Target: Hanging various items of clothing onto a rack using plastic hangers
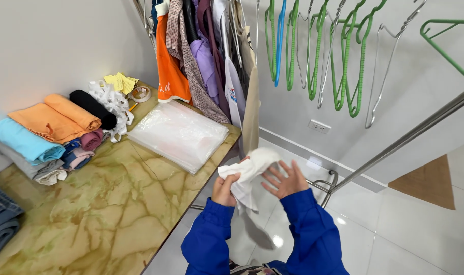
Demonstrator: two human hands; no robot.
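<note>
White cloth (pixel 248 173) hangs bunched between the person's two hands, out over the tiled floor (pixel 395 224) just past the right edge of the table (pixel 105 214). Left hand (pixel 225 189) is closed around the cloth's lower left part, fingers curled tight on the fabric. Right hand (pixel 284 179) lies against the cloth's right side with its fingers spread, palm touching the fabric rather than gripping it. Both arms wear blue sleeves (pixel 313 234).

To the left, on the marbled yellow-green table, lies a stack of clear plastic bags (pixel 178 133). Farther left sit folded clothes (pixel 49 132) in orange, light blue, grey, pink and black, with a heap of white strips (pixel 112 104), yellow tags (pixel 121 81) and a roll of tape (pixel 140 93) at the far end. Beyond the hands, shirts (pixel 196 56) hang in a tight row, and to the right empty green and metal hangers (pixel 339 56) dangle above a slanted metal rail (pixel 415 131).
</note>
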